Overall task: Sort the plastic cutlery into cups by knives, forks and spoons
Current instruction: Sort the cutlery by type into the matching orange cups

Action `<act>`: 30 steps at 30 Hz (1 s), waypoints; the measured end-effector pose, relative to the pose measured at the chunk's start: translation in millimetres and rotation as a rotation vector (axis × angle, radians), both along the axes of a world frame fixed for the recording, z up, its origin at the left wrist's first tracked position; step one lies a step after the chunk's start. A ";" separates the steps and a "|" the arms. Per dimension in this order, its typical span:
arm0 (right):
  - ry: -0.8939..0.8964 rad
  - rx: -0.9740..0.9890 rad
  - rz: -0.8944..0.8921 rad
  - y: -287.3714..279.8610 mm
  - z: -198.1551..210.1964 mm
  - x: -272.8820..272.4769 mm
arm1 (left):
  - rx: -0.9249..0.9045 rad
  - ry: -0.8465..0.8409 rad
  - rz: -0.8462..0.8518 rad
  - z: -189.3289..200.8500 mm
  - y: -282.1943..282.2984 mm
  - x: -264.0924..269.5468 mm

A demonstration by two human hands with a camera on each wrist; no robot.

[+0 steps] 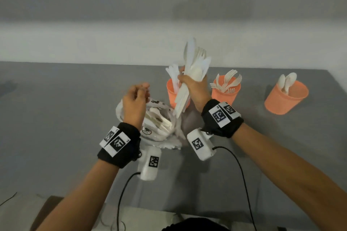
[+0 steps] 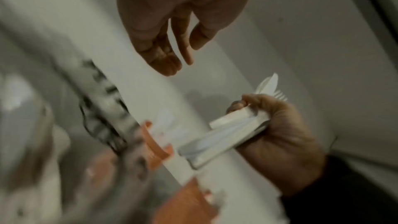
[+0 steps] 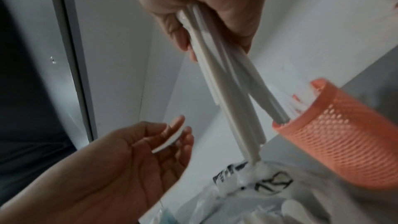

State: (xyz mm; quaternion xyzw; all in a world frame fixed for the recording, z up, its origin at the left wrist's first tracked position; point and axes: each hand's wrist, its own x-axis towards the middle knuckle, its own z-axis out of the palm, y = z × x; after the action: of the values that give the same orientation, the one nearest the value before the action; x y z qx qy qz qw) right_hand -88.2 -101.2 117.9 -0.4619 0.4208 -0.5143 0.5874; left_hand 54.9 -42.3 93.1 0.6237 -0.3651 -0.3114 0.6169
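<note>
A mixed bundle point(image 1: 195, 62) of white plastic cutlery is held upright in the right hand point(image 1: 195, 88), whose grip is clamped round the handles, just in front of the knife cup point(image 1: 171, 92). A thin white piece point(image 3: 170, 140) (its kind cannot be told) is pinched in the grip of the left hand point(image 1: 134, 103), raised over a printed plastic bag point(image 1: 161, 133) in which more cutlery is seen. On the grey worktop point(image 1: 65, 118) the fork cup point(image 1: 223, 97) and spoon cup point(image 1: 281, 103) are set to the right of the knife cup.

Three orange cups point(image 1: 171, 92) point(image 1: 223, 96) point(image 1: 283, 103), two hands point(image 1: 135, 103) point(image 1: 195, 88), one bag point(image 1: 165, 142), one cutlery bundle point(image 1: 195, 62), one white piece point(image 3: 170, 140).
</note>
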 end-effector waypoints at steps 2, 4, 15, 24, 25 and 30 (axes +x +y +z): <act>-0.016 0.001 -0.012 -1.5 3.8 -23.6 | 0.100 0.300 -0.086 1.8 0.4 -31.2; -0.040 -0.008 -0.046 -0.7 3.9 -46.6 | 0.244 0.530 -0.174 -5.5 1.0 -61.8; -0.012 0.020 -0.195 9.7 -28.2 -131.0 | 0.407 1.214 -0.503 -5.0 -20.9 -199.4; 0.054 0.049 -0.080 -7.0 -39.7 -162.0 | 0.325 -0.744 0.095 -36.0 -6.5 -141.1; 0.057 0.056 -0.062 -8.6 -40.1 -160.7 | 0.384 -0.794 0.164 -39.3 -2.0 -124.6; 0.029 0.123 0.013 -6.0 -40.1 -136.0 | 0.737 -1.037 -0.035 -64.5 20.3 -86.6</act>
State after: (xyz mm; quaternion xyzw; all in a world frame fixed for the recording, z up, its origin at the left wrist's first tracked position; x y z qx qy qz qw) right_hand -224.2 -107.2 77.8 -0.4350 0.4572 -0.4769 0.6118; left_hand -31.7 -21.9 28.6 0.8588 -0.4955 -0.0843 0.0996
